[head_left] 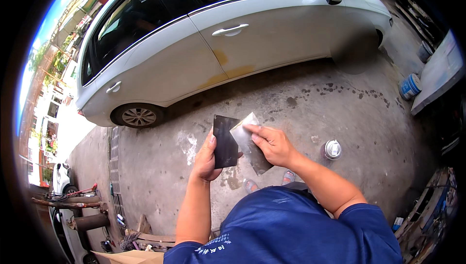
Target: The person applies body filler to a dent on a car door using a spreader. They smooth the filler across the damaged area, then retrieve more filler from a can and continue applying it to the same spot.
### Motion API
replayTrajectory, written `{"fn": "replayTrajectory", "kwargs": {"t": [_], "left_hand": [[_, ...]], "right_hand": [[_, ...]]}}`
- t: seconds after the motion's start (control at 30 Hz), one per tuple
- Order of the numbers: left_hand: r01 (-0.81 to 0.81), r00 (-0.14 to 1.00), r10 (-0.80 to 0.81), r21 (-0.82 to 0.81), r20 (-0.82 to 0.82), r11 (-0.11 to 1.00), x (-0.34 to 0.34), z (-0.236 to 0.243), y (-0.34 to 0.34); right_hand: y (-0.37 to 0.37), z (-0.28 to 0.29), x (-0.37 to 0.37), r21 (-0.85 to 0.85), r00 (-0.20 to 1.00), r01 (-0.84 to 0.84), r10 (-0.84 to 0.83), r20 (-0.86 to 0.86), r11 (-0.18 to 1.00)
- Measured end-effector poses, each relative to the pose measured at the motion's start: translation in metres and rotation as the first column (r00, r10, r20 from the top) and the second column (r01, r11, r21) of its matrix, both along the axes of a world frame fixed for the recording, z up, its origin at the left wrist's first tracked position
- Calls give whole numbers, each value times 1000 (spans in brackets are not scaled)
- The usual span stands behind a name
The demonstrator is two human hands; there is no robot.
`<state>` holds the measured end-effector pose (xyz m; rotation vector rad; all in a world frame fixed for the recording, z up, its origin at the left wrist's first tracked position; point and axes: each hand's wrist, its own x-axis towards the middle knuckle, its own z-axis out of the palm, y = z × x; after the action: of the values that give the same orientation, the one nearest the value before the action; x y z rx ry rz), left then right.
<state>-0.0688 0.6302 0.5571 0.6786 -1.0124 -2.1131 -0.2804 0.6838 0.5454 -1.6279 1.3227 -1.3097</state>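
Observation:
My left hand [206,156] grips a flat black rectangular plate [225,142] by its left side and lower edge. In my right hand [274,145] is a flat grey piece [242,137] with a pale, shiny upper part. Its left edge lies against or just over the plate's right side; contact between them is hard to tell. My right fingers press on its upper part, and its darker lower end sticks out below my hand. Beyond both hands stands a white car [272,38], with yellowish patches [238,71] low on its doors.
A round metal can [332,150] stands on the concrete floor [160,181] to my right. Farther right are a blue-and-white bucket [410,86] and a pale board [441,72]. A drain grate [115,167] runs along the left. Wood and clutter [150,237] lie at lower left.

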Motion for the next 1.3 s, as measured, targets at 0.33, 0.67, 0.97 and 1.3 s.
{"fn": "replayTrajectory", "kwargs": {"t": [0.33,0.67,0.97,1.3], "left_hand": [[-538,843,520,-249,-141,805,-39,-2,2],[-534,844,477,-303,-247,789,-50,-1,-1],[-485,864,424,-225,-271,845,-52,4,-15],[-585,778,491,-165,-392,794,-62,13,-14]], "right_hand": [[23,-17,38,351,864,-293,89,496,889],[6,-6,32,327,751,-350,55,658,878],[-9,6,24,317,856,-252,59,514,914],[-23,23,15,388,663,-357,-62,746,849]]}}
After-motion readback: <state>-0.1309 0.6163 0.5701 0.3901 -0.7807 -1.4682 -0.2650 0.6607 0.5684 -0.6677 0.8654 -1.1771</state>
